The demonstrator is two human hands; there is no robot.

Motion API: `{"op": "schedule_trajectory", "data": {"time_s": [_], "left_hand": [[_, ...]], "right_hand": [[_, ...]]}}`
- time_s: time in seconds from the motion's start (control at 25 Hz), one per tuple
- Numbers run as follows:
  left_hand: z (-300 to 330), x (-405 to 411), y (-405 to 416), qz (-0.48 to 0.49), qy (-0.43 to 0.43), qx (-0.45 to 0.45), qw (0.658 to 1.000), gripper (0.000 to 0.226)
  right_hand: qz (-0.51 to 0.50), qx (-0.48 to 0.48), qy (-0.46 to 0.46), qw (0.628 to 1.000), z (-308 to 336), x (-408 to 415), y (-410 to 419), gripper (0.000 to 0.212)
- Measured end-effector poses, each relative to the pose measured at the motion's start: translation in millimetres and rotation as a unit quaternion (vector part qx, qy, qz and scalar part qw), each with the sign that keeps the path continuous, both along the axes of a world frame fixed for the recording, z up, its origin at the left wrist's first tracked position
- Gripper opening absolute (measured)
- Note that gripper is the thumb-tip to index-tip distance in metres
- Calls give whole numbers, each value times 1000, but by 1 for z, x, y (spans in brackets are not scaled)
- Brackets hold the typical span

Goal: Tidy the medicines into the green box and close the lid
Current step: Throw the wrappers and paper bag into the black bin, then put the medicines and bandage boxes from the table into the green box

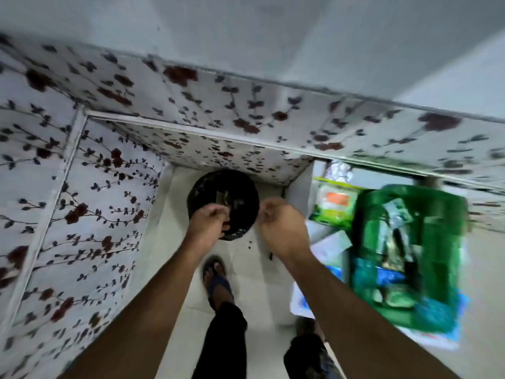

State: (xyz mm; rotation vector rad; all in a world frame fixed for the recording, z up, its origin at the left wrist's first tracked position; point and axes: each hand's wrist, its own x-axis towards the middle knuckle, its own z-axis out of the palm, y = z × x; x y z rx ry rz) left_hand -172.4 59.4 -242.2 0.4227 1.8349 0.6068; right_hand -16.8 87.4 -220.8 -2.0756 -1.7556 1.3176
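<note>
both hands curl their fingers in over the black bin: our left hand (209, 220) seems to pinch something small and dark at its rim, our right hand (276, 217) is closed loosely, and we cannot tell if it holds anything. we judge scraps are being dropped here, not medicines. the green box (410, 253) sits at right of frame on the counter (486, 310), lid off, blurred packets showing inside. the black bin (222, 201) stands on the floor (262, 332) at centre, below the flowered wall (82, 214).
</note>
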Motion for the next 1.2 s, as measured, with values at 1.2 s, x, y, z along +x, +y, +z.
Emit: {"op": "schedule_trajectory", "data": {"time_s": [1.2], "left_hand": [[122,215,-13,-348,355,175,850,37]], "right_hand": [[-257,90,-118,955,21,339,34,36]]}}
